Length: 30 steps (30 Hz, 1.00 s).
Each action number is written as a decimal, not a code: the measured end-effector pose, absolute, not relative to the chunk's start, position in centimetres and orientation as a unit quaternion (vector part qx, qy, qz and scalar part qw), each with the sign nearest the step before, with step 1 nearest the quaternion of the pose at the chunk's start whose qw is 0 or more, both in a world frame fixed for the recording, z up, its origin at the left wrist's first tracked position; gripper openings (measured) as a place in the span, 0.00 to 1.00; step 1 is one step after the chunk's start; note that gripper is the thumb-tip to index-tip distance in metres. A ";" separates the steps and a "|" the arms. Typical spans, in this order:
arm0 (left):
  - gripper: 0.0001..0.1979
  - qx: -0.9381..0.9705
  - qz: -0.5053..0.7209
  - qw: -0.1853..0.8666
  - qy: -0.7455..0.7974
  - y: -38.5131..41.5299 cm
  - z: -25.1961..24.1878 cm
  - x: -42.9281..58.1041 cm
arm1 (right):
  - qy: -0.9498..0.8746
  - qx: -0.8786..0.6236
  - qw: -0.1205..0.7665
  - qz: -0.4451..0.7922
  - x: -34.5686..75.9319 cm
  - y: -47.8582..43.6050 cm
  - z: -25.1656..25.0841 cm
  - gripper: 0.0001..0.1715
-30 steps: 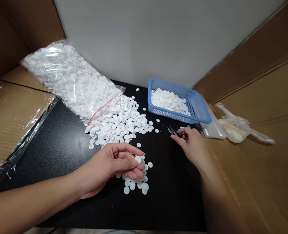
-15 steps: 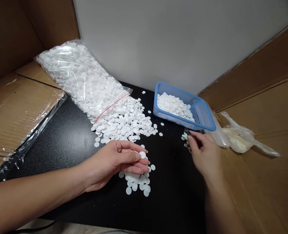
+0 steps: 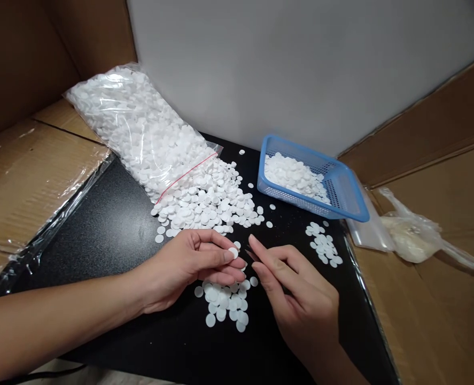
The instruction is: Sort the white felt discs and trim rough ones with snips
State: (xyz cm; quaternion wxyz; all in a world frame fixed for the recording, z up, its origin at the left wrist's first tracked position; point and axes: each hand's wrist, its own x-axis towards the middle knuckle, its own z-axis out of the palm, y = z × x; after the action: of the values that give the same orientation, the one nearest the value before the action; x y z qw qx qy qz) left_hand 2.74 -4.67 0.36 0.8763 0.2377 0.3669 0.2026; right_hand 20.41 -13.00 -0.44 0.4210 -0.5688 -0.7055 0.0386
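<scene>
Here my left hand (image 3: 188, 262) is pinching a disc (image 3: 233, 253), my right hand (image 3: 304, 286) a tool (image 3: 251, 255), toward the bench's (image 3: 108, 224) front edge.

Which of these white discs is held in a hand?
The disc pinched by the thumb of the left hand, above the black table; other visible discs lie on it, in the blue basket or clear bag.

Grey wall (image 3: 240, 69), brown cardboard (image 3: 28, 182) on both sides, crumpled clear bag (image 3: 409, 239) (pale contents), black cable (image 3: 56, 372).
</scene>
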 end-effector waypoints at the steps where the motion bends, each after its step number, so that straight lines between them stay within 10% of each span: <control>1: 0.14 0.240 0.202 0.875 0.368 -4.7 0.4 2.8 | -0.709 -0.568 0.417 0.033 20.4 -13.0 -0.5 0.25; 30: 0.14 0.277 0.186 0.877 0.346 -4.9 0.3 2.9 | -0.738 -0.577 0.350 -0.022 20.0 -13.1 -0.8 0.15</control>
State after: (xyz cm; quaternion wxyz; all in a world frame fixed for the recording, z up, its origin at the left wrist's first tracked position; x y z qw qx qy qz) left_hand 2.89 -4.91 0.29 0.8771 0.2770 0.3457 0.1859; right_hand 19.96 -13.09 -0.76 0.3497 -0.5771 -0.7377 -0.0224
